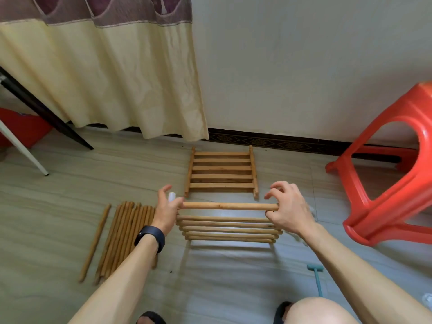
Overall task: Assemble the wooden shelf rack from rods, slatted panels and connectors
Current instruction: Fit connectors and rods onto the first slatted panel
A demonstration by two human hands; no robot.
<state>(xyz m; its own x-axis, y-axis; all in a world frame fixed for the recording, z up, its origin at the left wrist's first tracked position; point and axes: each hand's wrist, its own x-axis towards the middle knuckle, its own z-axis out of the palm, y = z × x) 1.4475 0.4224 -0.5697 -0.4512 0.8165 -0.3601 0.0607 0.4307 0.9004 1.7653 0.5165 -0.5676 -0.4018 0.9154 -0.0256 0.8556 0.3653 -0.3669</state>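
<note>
I hold one wooden rod [230, 206] level in front of me. My left hand [167, 212] grips its left end, with a small white connector [172, 196] at the fingers. My right hand [288, 208] pinches the rod's right end. Just below the rod is a slatted panel [229, 230], raised off the floor with its shadow beneath; I cannot tell what supports it. A second slatted panel [222, 172] lies flat on the floor near the wall. Several loose rods [126, 235] lie in a bundle on the left, and a single rod [95, 242] lies apart from them.
A red plastic stool [397, 183] stands at the right. A cream curtain [105, 73] hangs at the back left, with a black leg [46, 113] and a white leg [23, 150] slanting beside it. A teal tool [316, 275] lies near my knee [320, 311].
</note>
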